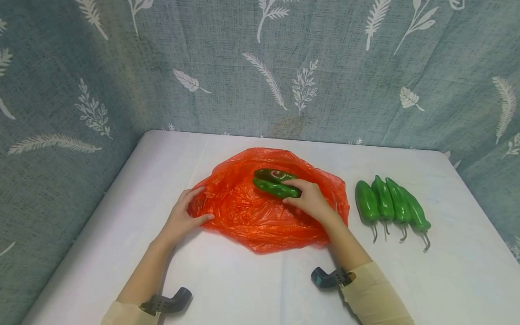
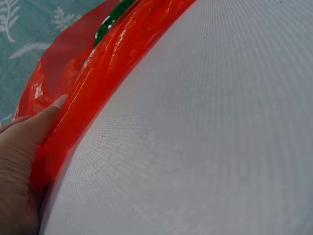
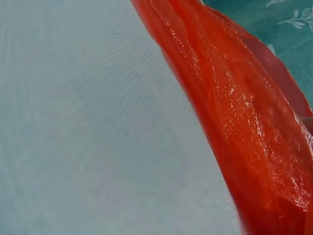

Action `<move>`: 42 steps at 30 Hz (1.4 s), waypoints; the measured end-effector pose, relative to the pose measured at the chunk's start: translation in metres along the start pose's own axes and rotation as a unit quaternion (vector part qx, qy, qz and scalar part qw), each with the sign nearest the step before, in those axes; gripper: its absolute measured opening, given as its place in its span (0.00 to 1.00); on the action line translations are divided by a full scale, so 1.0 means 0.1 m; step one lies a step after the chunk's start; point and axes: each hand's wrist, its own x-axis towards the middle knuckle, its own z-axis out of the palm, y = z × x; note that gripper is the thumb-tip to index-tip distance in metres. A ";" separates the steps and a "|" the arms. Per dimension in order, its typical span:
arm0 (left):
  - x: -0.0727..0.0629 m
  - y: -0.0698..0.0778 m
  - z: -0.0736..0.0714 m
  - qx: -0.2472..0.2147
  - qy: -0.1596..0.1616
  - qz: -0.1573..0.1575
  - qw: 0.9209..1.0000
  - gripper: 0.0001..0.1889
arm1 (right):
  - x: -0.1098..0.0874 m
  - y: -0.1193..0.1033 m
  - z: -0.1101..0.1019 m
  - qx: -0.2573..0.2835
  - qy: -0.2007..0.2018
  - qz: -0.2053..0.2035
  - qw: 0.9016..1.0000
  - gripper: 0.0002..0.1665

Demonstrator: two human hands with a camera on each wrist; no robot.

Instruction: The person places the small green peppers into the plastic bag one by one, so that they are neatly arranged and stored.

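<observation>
A red plastic bag (image 1: 252, 216) lies spread with its mouth wide on the white table. My left hand (image 1: 186, 215) holds its left edge, thumb (image 2: 46, 120) over the rim. Inside the bag, my right hand (image 1: 310, 198) pinches the right end of a glossy green pepper (image 1: 274, 187) between thumb and fingers. A second, darker green pepper (image 1: 268, 174) lies alongside, just behind it. The right wrist view shows mostly the side of the bag (image 3: 234, 117) and only a sliver of a finger at the right edge.
Several green peppers (image 1: 386, 203) lie in a row right of the bag, stems toward me. Under everything is a white-covered table (image 1: 243, 289). Patterned grey-green cloth (image 1: 227, 67) stands behind it and at the sides. A dark camera mount sits on each wrist.
</observation>
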 end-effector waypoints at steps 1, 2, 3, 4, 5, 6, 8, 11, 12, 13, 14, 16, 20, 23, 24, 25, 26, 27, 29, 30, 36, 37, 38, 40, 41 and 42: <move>0.00 0.00 0.00 0.001 0.000 0.000 1.000 0.41 | 0.00 0.01 0.00 0.000 0.002 -0.001 1.000 0.29; 0.00 0.00 0.00 0.001 -0.001 0.001 1.000 0.41 | 0.00 0.01 0.00 0.000 0.003 -0.002 1.000 0.29; 0.00 0.00 0.00 0.002 -0.001 0.002 1.000 0.41 | 0.00 0.02 0.01 -0.001 0.004 -0.002 1.000 0.29; 0.00 0.00 0.00 0.001 -0.001 0.001 1.000 0.41 | 0.01 0.03 0.01 -0.002 0.004 -0.002 1.000 0.29; 0.00 0.00 0.00 0.001 -0.001 0.001 1.000 0.41 | 0.01 0.03 0.01 -0.003 0.003 -0.003 1.000 0.29; 0.00 0.00 0.00 0.000 -0.001 0.001 1.000 0.41 | 0.01 0.04 0.02 -0.005 0.002 -0.003 1.000 0.29; 0.00 0.00 0.00 -0.001 -0.002 0.002 1.000 0.41 | 0.01 0.05 0.02 -0.011 0.002 -0.004 1.000 0.30; -0.01 0.01 0.00 0.000 -0.002 0.001 1.000 0.41 | 0.02 0.06 0.03 -0.022 0.009 -0.009 1.000 0.32; -0.01 0.01 0.00 0.000 -0.003 0.001 1.000 0.41 | 0.02 0.06 0.03 -0.025 0.013 -0.012 1.000 0.32; -0.01 0.01 0.00 0.001 -0.003 0.000 1.000 0.41 | 0.03 0.06 0.03 -0.027 0.019 -0.014 0.999 0.33; -0.01 0.01 0.00 0.001 -0.002 -0.001 1.000 0.41 | 0.03 0.06 0.03 -0.029 0.024 -0.017 0.999 0.33; -0.01 0.01 0.00 0.002 -0.002 -0.003 1.000 0.41 | 0.03 0.06 0.03 -0.033 0.035 -0.021 0.999 0.33; -0.01 0.03 0.00 0.006 -0.001 -0.001 1.000 0.40 | 0.03 0.07 0.03 -0.038 0.048 -0.020 0.998 0.32; -0.01 0.02 0.00 0.010 0.000 0.003 1.000 0.40 | 0.03 0.08 0.03 -0.042 0.054 -0.025 0.997 0.32; -0.01 0.02 0.00 0.011 0.002 0.005 1.000 0.41 | 0.02 0.08 0.03 -0.043 0.057 -0.030 0.997 0.32; 0.00 0.02 0.00 0.012 0.003 0.006 1.000 0.41 | 0.02 0.07 0.03 -0.041 0.061 -0.034 0.997 0.32; 0.00 0.01 0.00 0.012 0.003 0.007 1.000 0.41 | 0.02 0.07 0.03 -0.040 0.065 -0.040 0.996 0.32; 0.00 0.01 0.00 0.012 0.004 0.008 1.000 0.40 | 0.02 0.07 0.03 -0.038 0.070 -0.046 0.996 0.32; 0.00 0.01 0.01 0.012 0.004 0.009 1.000 0.40 | 0.01 0.05 0.03 -0.033 0.076 -0.054 0.995 0.31; 0.00 0.01 0.01 0.012 0.004 0.010 1.000 0.40 | 0.01 0.05 0.02 -0.028 0.079 -0.057 0.995 0.31; 0.01 0.01 0.01 0.006 0.001 0.016 1.000 0.40 | -0.02 0.03 -0.01 0.006 0.080 -0.051 0.996 0.31; 0.01 0.01 0.01 0.006 0.000 0.017 1.000 0.40 | -0.03 0.03 -0.01 0.014 0.079 -0.048 0.996 0.31; 0.01 0.01 0.01 0.006 0.000 0.017 1.000 0.40 | -0.03 0.03 -0.02 0.021 0.079 -0.048 0.995 0.31; 0.01 0.01 0.01 0.006 0.000 0.016 1.000 0.40 | -0.05 0.02 -0.03 0.038 0.079 -0.045 0.995 0.32; 0.01 0.00 0.01 0.007 0.001 0.015 1.000 0.40 | -0.06 0.01 -0.04 0.046 0.080 -0.042 0.995 0.32; 0.01 0.00 0.01 0.008 0.001 0.014 1.000 0.40 | -0.07 0.00 -0.05 0.052 0.080 -0.038 0.995 0.32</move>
